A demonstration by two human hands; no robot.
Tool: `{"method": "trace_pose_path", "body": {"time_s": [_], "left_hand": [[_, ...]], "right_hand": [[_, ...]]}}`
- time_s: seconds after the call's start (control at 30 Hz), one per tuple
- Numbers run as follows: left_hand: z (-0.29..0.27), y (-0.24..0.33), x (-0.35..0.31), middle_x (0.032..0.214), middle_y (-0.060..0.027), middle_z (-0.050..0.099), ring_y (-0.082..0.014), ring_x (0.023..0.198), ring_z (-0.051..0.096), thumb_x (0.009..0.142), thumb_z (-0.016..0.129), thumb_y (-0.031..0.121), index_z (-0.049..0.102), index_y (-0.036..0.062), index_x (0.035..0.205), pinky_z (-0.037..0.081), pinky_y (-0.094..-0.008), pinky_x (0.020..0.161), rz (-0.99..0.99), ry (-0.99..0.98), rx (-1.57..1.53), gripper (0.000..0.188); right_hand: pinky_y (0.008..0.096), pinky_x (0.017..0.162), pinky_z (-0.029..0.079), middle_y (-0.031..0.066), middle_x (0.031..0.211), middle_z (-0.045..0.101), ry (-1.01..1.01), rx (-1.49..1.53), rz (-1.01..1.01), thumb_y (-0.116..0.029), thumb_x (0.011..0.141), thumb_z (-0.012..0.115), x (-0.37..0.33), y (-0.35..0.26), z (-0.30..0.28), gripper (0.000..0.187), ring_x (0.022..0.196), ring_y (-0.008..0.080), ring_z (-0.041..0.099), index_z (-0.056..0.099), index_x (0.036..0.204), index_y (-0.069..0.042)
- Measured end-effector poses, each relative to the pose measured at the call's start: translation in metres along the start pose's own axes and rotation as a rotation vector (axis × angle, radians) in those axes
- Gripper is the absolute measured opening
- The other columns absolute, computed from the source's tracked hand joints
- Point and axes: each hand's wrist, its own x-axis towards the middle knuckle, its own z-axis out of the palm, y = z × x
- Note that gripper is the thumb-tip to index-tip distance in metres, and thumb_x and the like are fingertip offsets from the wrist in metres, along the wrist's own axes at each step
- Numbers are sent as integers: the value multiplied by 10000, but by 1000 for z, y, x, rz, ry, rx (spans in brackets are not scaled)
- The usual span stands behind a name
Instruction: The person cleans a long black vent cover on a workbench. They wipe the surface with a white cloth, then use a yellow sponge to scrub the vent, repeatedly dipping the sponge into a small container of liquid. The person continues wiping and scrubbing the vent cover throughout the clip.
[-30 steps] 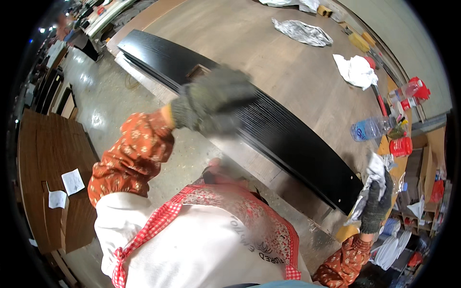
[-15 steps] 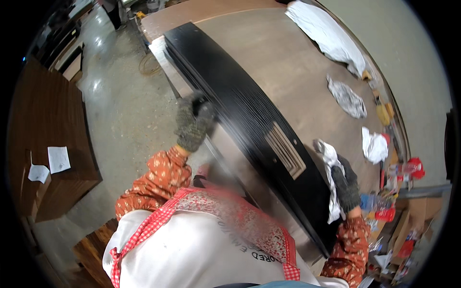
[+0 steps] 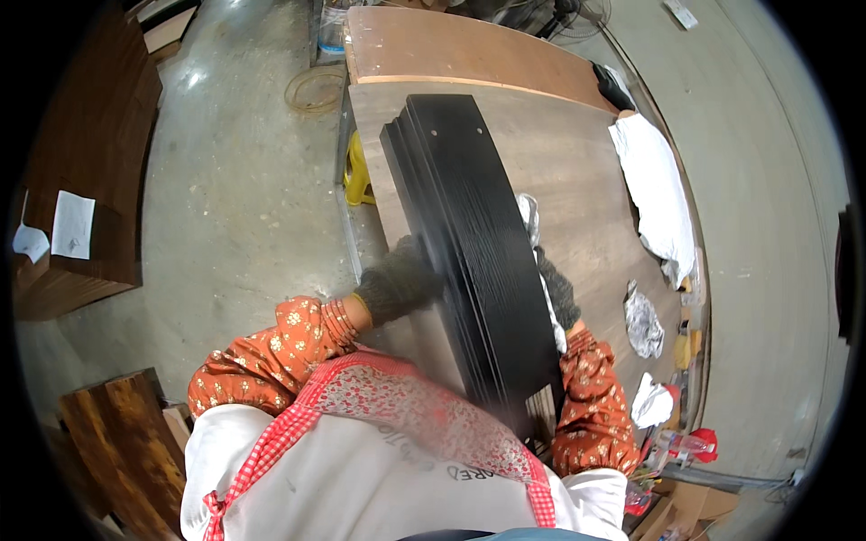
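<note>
Long black wooden panel (image 3: 492,243): on brown worktop (image 3: 577,162)
Grey-gloved left hand (image 3: 397,284): blurred, grip I cannot tell
Grey-gloved right hand (image 3: 559,290): closed around white cloth (image 3: 529,215)

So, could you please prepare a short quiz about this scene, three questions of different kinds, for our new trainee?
1. Multiple choice: where is the left hand in relation to the black board?
A) At its far end
B) At its left, stepped side
C) At its smooth right side
2. True or false: the right hand is bare.
3. Fill in: the cloth between the right hand and the board is ____.

Key:
1. B
2. False; it wears a dark glove.
3. white
</note>
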Motion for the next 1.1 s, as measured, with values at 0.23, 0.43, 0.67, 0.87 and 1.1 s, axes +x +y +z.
{"method": "trace_pose_path", "body": {"time_s": [0.23,0.43,0.67,0.87,1.1], "left_hand": [[26,1,-5,902,-171,617,-344,952,549,602,821,338,730,128,902,459,-395,875,-59,-20,-222,378],[3,0,2,1018,-169,613,-300,968,551,716,796,292,652,20,1084,455,-419,875,-89,-193,-270,480],[-22,29,-32,1262,-206,552,-305,1227,493,786,776,317,467,-10,1336,414,-435,1029,170,618,-578,711],[44,34,0,1390,-308,399,-432,1276,438,743,805,335,265,-73,1448,336,-478,1104,301,925,-289,977],[34,43,-33,1534,-342,178,-450,1447,183,734,804,380,135,-91,1496,187,-465,1181,47,524,-759,1118]], "right_hand": [[423,1040,431,205,1374,533,-14,-447,-217,-124,931,550,-23,6,2,449,1227,350,543,507,1364,-14],[371,936,500,169,1249,604,120,-76,-63,-157,973,529,-9,-8,1,346,1119,273,608,568,1282,-7],[337,905,515,169,1254,598,169,68,19,-346,991,532,-33,-80,-33,544,1087,239,623,448,1385,20],[489,1057,389,231,1346,520,-47,-645,-367,-363,901,628,41,-151,16,564,1293,429,448,510,1363,-61],[471,1070,368,229,1339,524,64,-587,-499,-350,944,571,197,-185,56,478,1265,407,452,533,1325,-63]]}}
